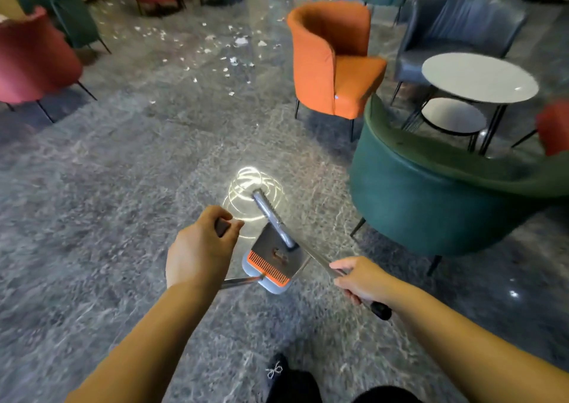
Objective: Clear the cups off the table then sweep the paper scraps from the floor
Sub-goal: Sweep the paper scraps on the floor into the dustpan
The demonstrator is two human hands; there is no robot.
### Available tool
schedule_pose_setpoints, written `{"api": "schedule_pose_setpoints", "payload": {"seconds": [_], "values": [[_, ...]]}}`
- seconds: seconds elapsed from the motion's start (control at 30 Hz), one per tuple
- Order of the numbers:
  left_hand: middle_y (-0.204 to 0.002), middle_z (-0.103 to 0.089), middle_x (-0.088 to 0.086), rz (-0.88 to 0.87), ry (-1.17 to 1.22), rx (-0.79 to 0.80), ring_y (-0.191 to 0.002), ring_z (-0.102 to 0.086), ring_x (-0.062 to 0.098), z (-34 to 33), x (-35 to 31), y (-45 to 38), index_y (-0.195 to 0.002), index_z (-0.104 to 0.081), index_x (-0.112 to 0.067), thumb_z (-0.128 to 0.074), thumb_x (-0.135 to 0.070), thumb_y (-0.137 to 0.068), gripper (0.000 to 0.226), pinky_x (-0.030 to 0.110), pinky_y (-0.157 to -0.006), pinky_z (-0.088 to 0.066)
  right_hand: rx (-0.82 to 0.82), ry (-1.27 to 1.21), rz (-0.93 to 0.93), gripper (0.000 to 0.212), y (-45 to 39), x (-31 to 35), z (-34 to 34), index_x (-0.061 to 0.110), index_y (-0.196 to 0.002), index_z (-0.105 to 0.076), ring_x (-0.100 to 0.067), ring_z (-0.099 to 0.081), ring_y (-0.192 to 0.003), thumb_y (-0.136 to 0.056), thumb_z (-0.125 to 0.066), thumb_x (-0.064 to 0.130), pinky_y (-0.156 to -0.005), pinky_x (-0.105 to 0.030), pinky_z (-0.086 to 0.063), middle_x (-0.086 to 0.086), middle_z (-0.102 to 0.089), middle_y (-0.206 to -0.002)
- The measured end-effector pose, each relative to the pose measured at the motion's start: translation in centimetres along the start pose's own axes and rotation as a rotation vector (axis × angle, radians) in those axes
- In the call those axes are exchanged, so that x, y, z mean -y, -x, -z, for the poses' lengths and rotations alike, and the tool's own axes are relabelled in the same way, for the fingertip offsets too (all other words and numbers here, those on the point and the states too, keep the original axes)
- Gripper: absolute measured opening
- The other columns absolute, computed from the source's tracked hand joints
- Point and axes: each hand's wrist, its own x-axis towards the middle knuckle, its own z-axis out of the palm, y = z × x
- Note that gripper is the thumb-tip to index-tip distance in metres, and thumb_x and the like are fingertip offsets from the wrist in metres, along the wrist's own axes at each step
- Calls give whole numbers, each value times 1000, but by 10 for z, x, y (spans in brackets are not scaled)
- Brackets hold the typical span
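Observation:
My left hand (pixel 200 248) grips the dark top of a metal handle that runs down to a grey dustpan (pixel 271 264) with an orange comb edge, held low over the floor. My right hand (pixel 358 279) grips the metal pole of a broom, whose grey head (pixel 271 213) points away from me above the dustpan. White paper scraps (pixel 215 54) lie scattered on the grey marble floor well ahead, between the chairs. The round white table (pixel 478 76) at the right carries no cups.
An orange armchair (pixel 331 61) stands ahead right, and a dark green armchair (pixel 431 193) sits close on my right. Red chairs (pixel 34 61) and a green chair (pixel 74 14) line the left. A grey chair (pixel 462 24) is behind the table. My dark shoe (pixel 277 372) shows below.

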Motion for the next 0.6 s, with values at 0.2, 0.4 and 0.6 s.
{"api": "schedule_pose_setpoints", "payload": {"seconds": [0.2, 0.4, 0.6], "values": [[-74, -67, -10, -21, 15, 6, -68, -58, 20, -18, 5, -108, -91, -56, -35, -64, -51, -86, 19, 30, -54, -42, 29, 1, -18, 47, -79, 60, 23, 12, -141, -44, -20, -45, -48, -96, -54, 5, -49, -31, -38, -17, -55, -71], [-60, -51, -19, -1, 43, -19, -65, -53, 19, -50, 0, -218, -90, -54, -37, -64, -52, -85, 19, 29, -55, -39, 30, 16, -29, 45, -167, 112, 59, 15, -138, -48, -14, -47, -42, -94, -56, 7, -47, -29, -39, -7, -54, -58], [-60, -51, -22, 31, 67, -25, -66, -54, 21, -96, -22, -350, -90, -55, -38, -65, -52, -85, 18, 28, -55, -37, 71, 44, -15, 45, -281, 177, 128, 15, -139, -46, -11, -47, -41, -95, -55, 9, -43, -21, -39, -6, -55, -61]]}}
